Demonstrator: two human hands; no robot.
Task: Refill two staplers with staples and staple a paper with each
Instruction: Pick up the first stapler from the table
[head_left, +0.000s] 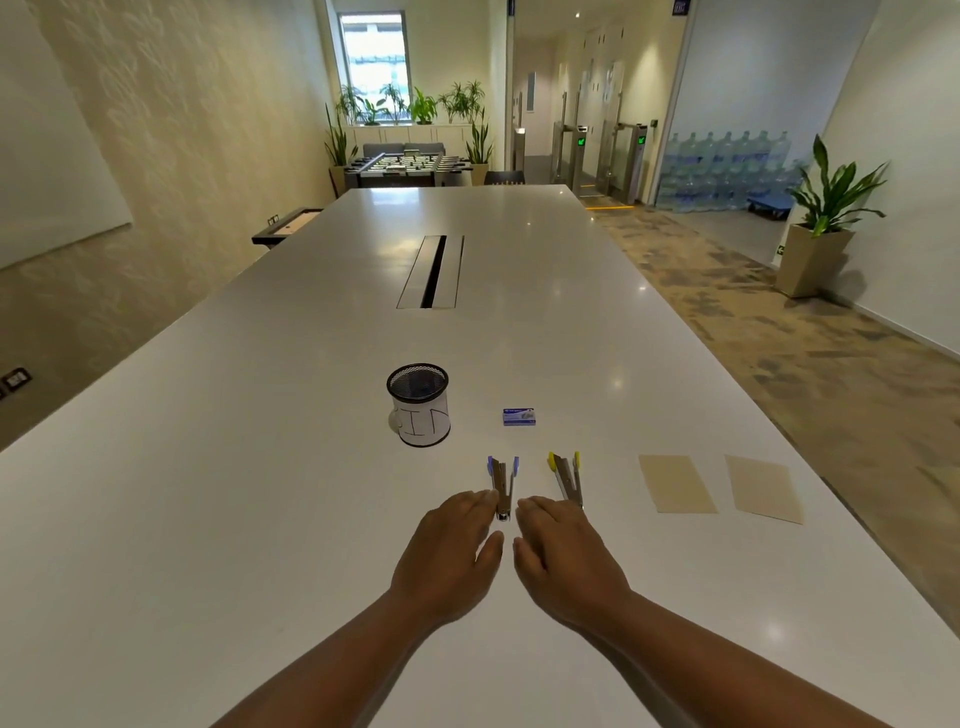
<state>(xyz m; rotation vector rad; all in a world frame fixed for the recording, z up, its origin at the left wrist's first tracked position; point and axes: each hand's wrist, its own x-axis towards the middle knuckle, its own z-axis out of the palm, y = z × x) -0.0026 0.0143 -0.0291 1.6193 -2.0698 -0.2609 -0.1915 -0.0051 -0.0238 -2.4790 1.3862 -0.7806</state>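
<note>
Two staplers are seen just below the middle of the frame, both swung open into a V with the tips pointing toward the top of the frame and the hinge ends toward the bottom. The blue stapler (503, 486) lies left, the yellow stapler (567, 479) just right of it.

The left hand (451, 551) is laid flat, fingers straight and relaxed, its fingertips touching the blue stapler's left side near the hinge; nothing is gripped. The right hand (563, 553) is likewise spread, nothing held, its fingertips beside the blue stapler's hinge and reaching the yellow one's hinge end; whether contact is made cannot be told.

The blue stapler's long axis runs almost straight up the frame, in the gap between the two hands, so it is judged equally near to both.

The staple box (518, 417) is found above the staplers, well apart from the hands, slightly nearer the right. Two papers (675, 491) lie at right, untouched. No refill is judged begun.
</note>
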